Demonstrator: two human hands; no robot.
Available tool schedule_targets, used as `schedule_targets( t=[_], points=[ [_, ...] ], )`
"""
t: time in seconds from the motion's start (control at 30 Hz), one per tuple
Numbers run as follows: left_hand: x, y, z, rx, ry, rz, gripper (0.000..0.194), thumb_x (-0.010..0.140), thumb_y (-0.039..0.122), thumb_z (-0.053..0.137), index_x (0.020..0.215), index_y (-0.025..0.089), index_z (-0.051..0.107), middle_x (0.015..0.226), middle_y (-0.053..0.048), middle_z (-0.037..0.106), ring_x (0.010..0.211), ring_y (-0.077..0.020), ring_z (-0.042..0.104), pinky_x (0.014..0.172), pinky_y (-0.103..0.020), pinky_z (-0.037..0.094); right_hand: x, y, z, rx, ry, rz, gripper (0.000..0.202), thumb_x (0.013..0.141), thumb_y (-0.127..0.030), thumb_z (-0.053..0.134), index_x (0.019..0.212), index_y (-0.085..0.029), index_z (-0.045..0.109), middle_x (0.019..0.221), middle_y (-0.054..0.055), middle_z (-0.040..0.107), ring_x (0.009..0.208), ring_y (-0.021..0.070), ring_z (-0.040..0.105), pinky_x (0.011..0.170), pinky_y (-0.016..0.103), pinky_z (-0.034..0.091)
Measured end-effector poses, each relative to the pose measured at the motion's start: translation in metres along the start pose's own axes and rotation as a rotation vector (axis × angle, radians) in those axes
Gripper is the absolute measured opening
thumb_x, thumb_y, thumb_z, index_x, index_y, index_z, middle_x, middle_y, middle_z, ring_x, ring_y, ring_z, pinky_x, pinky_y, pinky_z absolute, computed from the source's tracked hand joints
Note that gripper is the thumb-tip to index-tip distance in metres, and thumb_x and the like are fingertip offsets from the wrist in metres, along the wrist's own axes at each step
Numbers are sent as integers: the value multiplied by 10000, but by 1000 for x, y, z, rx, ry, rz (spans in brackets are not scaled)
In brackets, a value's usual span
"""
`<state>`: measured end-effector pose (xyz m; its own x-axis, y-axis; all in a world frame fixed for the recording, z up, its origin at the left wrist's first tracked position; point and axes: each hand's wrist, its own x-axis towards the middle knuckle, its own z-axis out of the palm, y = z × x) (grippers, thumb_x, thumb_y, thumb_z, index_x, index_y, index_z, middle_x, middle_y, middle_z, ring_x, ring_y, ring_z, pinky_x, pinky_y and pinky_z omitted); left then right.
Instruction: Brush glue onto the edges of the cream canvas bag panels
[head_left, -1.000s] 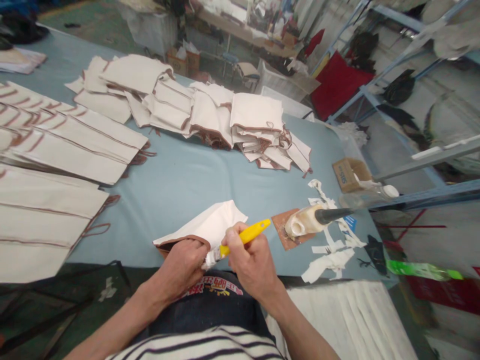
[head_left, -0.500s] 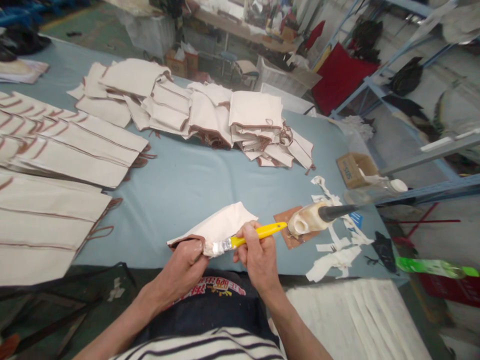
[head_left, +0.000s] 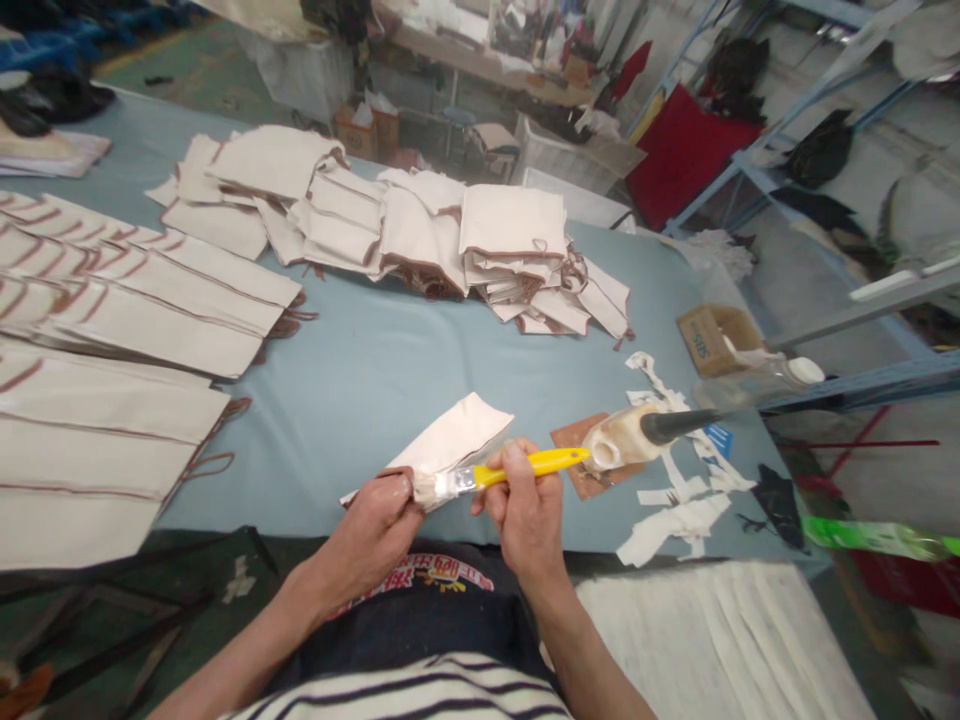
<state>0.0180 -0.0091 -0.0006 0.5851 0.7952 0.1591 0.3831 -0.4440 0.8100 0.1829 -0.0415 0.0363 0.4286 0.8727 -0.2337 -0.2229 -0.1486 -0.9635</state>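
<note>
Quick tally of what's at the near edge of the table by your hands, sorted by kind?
Yellow-handled brush, in the right hand: 1
Cream fabric piece, held by the left hand: 1
Glue-caked pot with a black handle: 1
Brown mat under the pot: 1
Cardboard box: 1
Total: 5

- My table (head_left: 375, 370), covered in pale blue
- Cream bags (head_left: 135, 330) fanned at my left
- Folded bags (head_left: 420, 235) heaped at the back
- Paper scraps (head_left: 675, 510) and a glue pot (head_left: 619, 445) on my right

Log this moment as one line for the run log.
left hand: holds cream bag edge | right hand: holds yellow brush | bristles on bag edge
</note>
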Motion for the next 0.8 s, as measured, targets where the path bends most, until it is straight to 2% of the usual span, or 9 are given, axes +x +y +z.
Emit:
schedule_targets(
  t=[0.1, 0.23, 0.37, 0.5, 0.57, 0.67, 0.8],
  points=[
    [0, 1, 1, 20, -5, -20, 306, 900, 114, 402, 617, 229, 429, 601, 24, 515, 591, -154, 499, 617, -289, 396, 1, 3, -2, 9, 55, -41, 402, 909, -593, 563, 719, -241, 524, 363, -148, 306, 296, 81, 316, 403, 230, 477],
    [0, 2, 0, -90, -99, 37, 287, 920, 95, 392, 724, 196, 576, 757, -12, 670, 748, -169, 622, 756, -295, 478, -1, 1, -3, -50, -59, 8, 403, 915, -591, 557, 721, -238, 541, 375, -135, 333, 303, 83, 343, 388, 218, 448],
    [1, 5, -2, -36, -10, -9, 260, 869, 94, 419, 649, 209, 496, 631, 18, 553, 613, -152, 521, 630, -275, 413, 0, -5, -1, -22, 10, -27, 387, 905, -576, 559, 715, -240, 531, 373, -136, 330, 313, 83, 350, 404, 219, 453],
    [8, 16, -8, -227, -79, -47, 265, 910, 137, 416, 763, 179, 633, 778, -25, 674, 761, -182, 608, 770, -305, 496, 4, -7, 7, 20, -78, 24, 384, 889, -564, 587, 699, -234, 537, 365, -134, 339, 306, 74, 326, 383, 208, 412],
    [14, 22, -14, -334, -71, -129, 254, 930, 197, 448, 824, 171, 677, 799, -27, 688, 768, -187, 611, 770, -307, 517, 9, -10, 9, 82, -92, 16, 373, 891, -552, 603, 708, -234, 536, 360, -140, 331, 307, 71, 307, 388, 208, 414],
    [20, 23, -28, -482, -56, -305, 210, 901, 279, 550, 962, 158, 710, 806, -22, 700, 727, -179, 602, 679, -275, 514, 17, -16, 7, 180, -3, -80, 351, 917, -538, 594, 746, -238, 536, 372, -149, 325, 320, 77, 307, 423, 220, 464],
    [25, 17, -46, -757, -84, -470, 359, 858, 424, 693, 1066, 132, 715, 784, -25, 702, 599, -132, 553, 519, -211, 429, 17, -26, -1, 208, 48, -206, 335, 942, -509, 607, 759, -233, 559, 396, -140, 351, 333, 82, 336, 432, 223, 478]
  ],
)
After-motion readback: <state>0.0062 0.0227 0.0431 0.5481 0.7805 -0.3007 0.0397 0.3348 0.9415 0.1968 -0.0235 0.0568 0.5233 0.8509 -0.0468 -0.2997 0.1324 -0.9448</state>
